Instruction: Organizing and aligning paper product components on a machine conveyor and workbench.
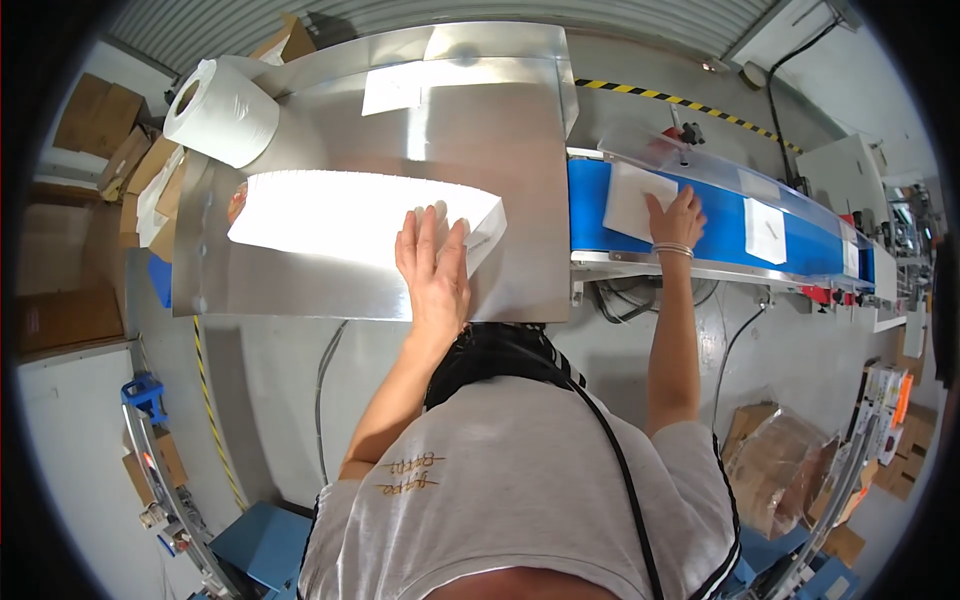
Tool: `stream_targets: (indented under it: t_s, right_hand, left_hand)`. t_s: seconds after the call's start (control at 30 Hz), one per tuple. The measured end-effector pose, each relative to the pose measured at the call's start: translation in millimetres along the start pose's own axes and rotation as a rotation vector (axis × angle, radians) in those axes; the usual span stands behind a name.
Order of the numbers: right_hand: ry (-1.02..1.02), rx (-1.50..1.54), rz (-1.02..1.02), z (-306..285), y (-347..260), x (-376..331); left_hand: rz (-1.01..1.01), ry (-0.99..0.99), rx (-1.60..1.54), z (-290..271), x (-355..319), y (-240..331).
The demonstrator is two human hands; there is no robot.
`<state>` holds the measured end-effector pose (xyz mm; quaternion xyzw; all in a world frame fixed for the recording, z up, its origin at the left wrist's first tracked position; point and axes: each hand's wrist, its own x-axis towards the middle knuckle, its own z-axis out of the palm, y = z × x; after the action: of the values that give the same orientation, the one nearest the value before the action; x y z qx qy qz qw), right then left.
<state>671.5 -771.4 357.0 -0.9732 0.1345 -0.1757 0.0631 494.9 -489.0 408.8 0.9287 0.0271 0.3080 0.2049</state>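
From here, a steel table [530, 150] meets a blue conveyor belt [725, 225] over grey floor [385, 350]; the left hand [433, 265], fingers slightly spread, lies on a long white row of sheets [330, 210], seemingly steadying it; the right hand [678, 222], thumb apart, covers part of a white piece [627, 195] on the belt, perhaps squaring it; whether it pinches, I can't tell.

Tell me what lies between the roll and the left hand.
In the head view, from the roll come a strip of metal table, then the white stack, with the left hand at its right end.
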Motion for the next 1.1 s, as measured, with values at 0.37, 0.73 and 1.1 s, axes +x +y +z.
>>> stream_targets:
  t_s: [0.37,0.73,1.1]
  right_hand:
    - [-1.026,1.124,-0.659,-42,-118,-58]
    - [-1.129,1.252,-0.652,-29,-108,-65]
    - [-0.396,0.569,0.051,20,35,32]
  left_hand:
    - [0.053,-0.032,-0.013,-3,-2,-3]
    - [0.127,-0.102,-0.042,-14,1,-5]
    - [-0.019,-0.041,-0.076,-8,7,-17]
